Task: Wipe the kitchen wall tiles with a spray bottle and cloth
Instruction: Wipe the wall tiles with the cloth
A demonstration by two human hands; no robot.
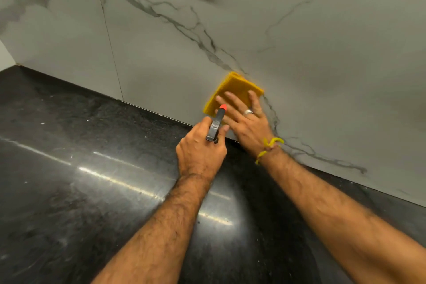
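Bare forearms reach over the black countertop [69,168] toward the marble wall tiles [161,64]. Flat against a tile just above the counter, the right hand [246,120] presses the yellow cloth [232,87] with spread fingers. Beside it, the left hand [200,147] grips the spray bottle [216,124], red nozzle wallward.

The wall tiles [161,57] are seen as smooth, marble-look slabs, pale grey with dark veins and a soft satin sheen. The counter [69,168] is formed of polished black speckled stone, glossy enough that streaks of light are reflected. The cloth [232,87] is shown as matt yellow fabric. The spray bottle [216,123] head is made of shiny dark plastic, tipped with an orange-red nozzle.
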